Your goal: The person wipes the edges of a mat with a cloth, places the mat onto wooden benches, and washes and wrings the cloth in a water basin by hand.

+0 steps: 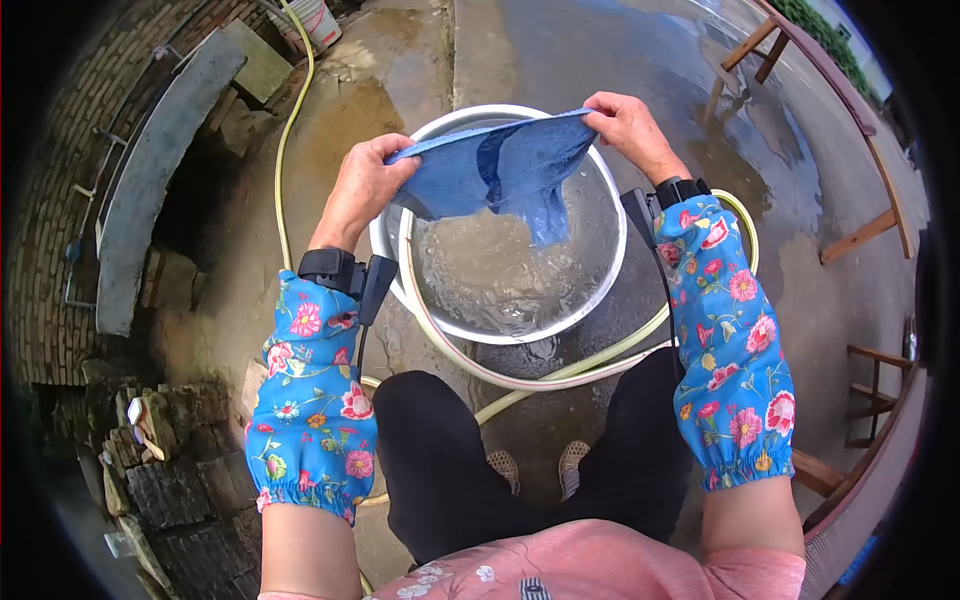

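A wet blue cloth (455, 175), perhaps a garment, is stretched between my hands above a round metal basin (612, 290). My left hand (368, 185) pinches its left upper corner, and my right hand (632, 130) pinches the right upper corner. A darker blue band crosses the cloth's middle, and its lower edge hangs down over the basin. Cloudy, rippling water (490, 270) fills the basin below. A pale yellow hose (425, 318) runs over the basin's near left rim into it. The cloth hides part of the far rim and the water.
The hose coils on the wet concrete floor (400, 60) around the basin. At left are a stone slab (165, 170), a brick wall (50, 230) and stacked bricks (170, 490). A white bucket (315, 25) stands at the back left. Wooden frames (858, 235) line the right side.
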The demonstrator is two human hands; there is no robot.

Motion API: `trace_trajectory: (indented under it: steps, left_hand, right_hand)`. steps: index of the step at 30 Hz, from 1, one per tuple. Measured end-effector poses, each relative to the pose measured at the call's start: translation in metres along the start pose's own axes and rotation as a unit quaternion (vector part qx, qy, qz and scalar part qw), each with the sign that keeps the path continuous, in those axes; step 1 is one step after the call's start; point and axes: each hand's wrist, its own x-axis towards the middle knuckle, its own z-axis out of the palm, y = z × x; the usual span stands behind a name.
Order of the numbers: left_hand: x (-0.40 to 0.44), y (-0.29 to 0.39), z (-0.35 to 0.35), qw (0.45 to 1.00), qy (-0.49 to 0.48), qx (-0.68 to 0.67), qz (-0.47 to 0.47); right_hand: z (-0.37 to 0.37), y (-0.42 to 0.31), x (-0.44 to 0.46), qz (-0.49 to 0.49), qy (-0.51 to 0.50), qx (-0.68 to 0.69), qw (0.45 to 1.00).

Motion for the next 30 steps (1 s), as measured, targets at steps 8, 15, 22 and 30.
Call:
trace_trajectory:
  steps: [8,15,22,30]
  left_hand:
    - [-0.086,-0.054,0.116,0.972,-0.161,0.159,-0.067]
    - [-0.108,-0.058,0.161,0.97,-0.2,0.091,-0.106]
    - [-0.082,-0.067,0.187,0.914,-0.046,-0.253,-0.313]
    - [-0.079,-0.083,0.197,0.824,-0.047,-0.397,-0.402]
  right_hand:
    - [0.047,0.084,-0.105,0.072,-0.16,-0.056,0.983]
    - [0.054,0.094,-0.1,0.037,-0.207,-0.146,0.967]
    - [0.141,0.167,-0.085,0.119,-0.003,-0.152,0.981]
    - [0.143,0.144,-0.086,0.239,-0.1,-0.153,0.954]
